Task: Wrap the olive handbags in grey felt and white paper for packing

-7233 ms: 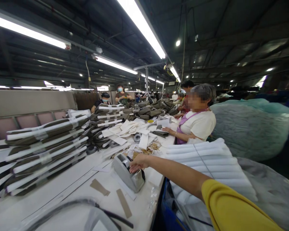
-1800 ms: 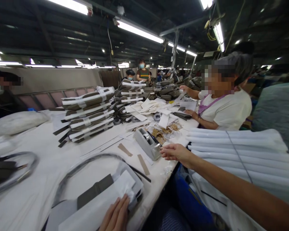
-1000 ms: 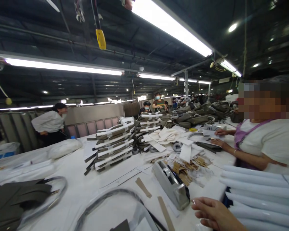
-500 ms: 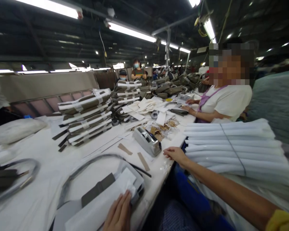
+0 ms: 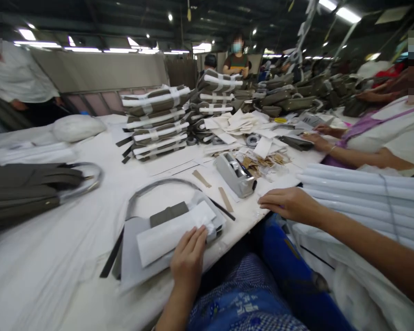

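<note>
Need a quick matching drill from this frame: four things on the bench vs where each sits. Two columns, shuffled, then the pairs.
Things:
1. grey desktop tape dispenser
2. white folded paper sheet
3. bundle of long white tubes
4. white stuffed plastic bag

Places:
A. far left of the white table, near the back wall
B. under the fingers of the left hand
C. off the table's right edge, beyond the right hand
D. mid-table, beside a heap of brown paper scraps

Pairs: 1-D, 2-B, 3-C, 4-A
</note>
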The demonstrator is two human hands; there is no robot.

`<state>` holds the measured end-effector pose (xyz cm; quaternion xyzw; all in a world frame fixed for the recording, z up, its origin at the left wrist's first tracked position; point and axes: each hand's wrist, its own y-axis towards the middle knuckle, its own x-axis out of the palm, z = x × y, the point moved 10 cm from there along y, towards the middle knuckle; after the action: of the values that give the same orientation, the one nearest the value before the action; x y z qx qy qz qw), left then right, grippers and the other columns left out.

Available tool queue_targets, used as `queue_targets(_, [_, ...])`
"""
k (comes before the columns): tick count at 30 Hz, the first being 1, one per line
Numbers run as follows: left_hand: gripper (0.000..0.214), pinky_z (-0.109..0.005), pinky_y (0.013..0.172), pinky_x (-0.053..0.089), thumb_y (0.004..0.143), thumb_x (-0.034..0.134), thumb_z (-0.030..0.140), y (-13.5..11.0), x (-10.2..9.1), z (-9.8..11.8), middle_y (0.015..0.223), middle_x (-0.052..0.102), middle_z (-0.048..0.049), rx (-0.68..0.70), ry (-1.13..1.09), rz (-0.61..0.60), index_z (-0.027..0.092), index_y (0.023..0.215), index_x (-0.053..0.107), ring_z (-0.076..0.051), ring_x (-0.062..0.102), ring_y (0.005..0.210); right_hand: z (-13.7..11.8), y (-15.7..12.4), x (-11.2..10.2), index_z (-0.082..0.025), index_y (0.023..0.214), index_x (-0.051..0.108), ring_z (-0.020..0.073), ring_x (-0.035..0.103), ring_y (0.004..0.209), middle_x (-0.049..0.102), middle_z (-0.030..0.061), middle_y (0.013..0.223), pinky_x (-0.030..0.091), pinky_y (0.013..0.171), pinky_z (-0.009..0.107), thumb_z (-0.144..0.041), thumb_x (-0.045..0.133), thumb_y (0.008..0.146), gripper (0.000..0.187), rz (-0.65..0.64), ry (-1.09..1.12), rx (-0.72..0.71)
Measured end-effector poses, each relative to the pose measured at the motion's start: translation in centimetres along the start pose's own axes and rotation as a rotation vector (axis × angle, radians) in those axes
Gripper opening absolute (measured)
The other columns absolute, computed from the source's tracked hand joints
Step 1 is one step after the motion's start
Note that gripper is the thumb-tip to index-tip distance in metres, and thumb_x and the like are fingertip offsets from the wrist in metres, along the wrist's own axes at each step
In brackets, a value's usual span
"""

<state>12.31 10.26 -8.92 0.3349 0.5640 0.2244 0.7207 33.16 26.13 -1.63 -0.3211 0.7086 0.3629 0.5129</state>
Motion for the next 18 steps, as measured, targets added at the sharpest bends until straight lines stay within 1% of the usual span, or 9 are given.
queue_targets(2, [0.030,-0.037,0.097,0.053,0.094,0.056,0.011,0.1,0.2,-0.2,0.120,0.071,-0.0020,-0.034,-0.009,-0.024,0.020,0.120,0.066,-0.020,0.066,0.109,-3.2,2.2,-0.1,-0.024,0.097,0.073,0.0139,0.068,0.081,0.074,0.0023,0.091,0.044,0.073,0.022,-0.039,0.054,0.097,0.024,-0.130,0.080,-0.131])
queue_targets(4, [0.029,-0.038,0.098,0.053,0.093,0.056,0.012,0.1,0.5,-0.3,0.121,0.071,-0.0025,-0.062,-0.021,-0.053,0.020,0.120,0.066,-0.021,0.066,0.110,-6.3,4.4,0.3,-0.024,0.091,0.072,0.0123,0.066,0.076,0.072,0.0007,0.084,0.042,0.069,0.022,-0.042,0.058,0.095,0.023,-0.257,0.143,-0.234])
queue_targets(6, [0.029,-0.039,0.098,0.054,0.093,0.058,0.012,0.1,0.8,-0.4,0.122,0.070,-0.0028,-0.081,-0.037,-0.075,0.020,0.119,0.066,-0.022,0.065,0.112,-9.0,6.5,1.2,-0.023,0.086,0.072,0.0118,0.064,0.072,0.070,-0.0002,0.079,0.039,0.065,0.022,-0.043,0.060,0.093,0.024,-0.358,0.157,-0.336])
queue_targets(8, [0.029,-0.040,0.099,0.054,0.092,0.058,0.012,0.1,0.8,-0.4,0.122,0.070,-0.0033,-0.091,-0.051,-0.082,0.020,0.119,0.066,-0.022,0.065,0.113,-11.0,8.5,2.4,-0.022,0.082,0.071,0.0121,0.063,0.069,0.069,-0.0004,0.076,0.034,0.060,0.024,-0.042,0.062,0.092,0.024,-0.425,0.114,-0.432])
queue_targets(12, [0.028,-0.040,0.098,0.055,0.092,0.060,0.013,0.2,0.6,-0.5,0.122,0.070,-0.0027,-0.105,-0.055,-0.070,0.020,0.118,0.066,-0.022,0.065,0.112,-13.2,11.0,5.4,-0.021,0.080,0.071,0.0128,0.059,0.064,0.069,0.0005,0.075,0.027,0.057,0.026,-0.038,0.065,0.089,0.021,-0.511,-0.013,-0.574])
queue_targets(15, [0.026,-0.039,0.098,0.055,0.092,0.061,0.015,0.2,0.6,-0.6,0.121,0.071,-0.0020,-0.115,-0.044,-0.069,0.020,0.117,0.067,-0.021,0.065,0.111,-14.1,11.8,7.3,-0.020,0.081,0.071,0.0133,0.058,0.064,0.070,0.0013,0.078,0.026,0.056,0.026,-0.037,0.068,0.086,0.018,-0.577,-0.074,-0.643])
queue_targets(18, [0.026,-0.039,0.098,0.054,0.092,0.061,0.016,0.2,0.7,-0.6,0.122,0.070,-0.0010,-0.126,-0.042,-0.073,0.020,0.117,0.067,-0.021,0.064,0.112,-14.5,12.3,8.5,-0.020,0.083,0.071,0.0138,0.059,0.067,0.071,0.0010,0.080,0.025,0.056,0.027,-0.039,0.070,0.085,0.019,-0.625,-0.106,-0.674])
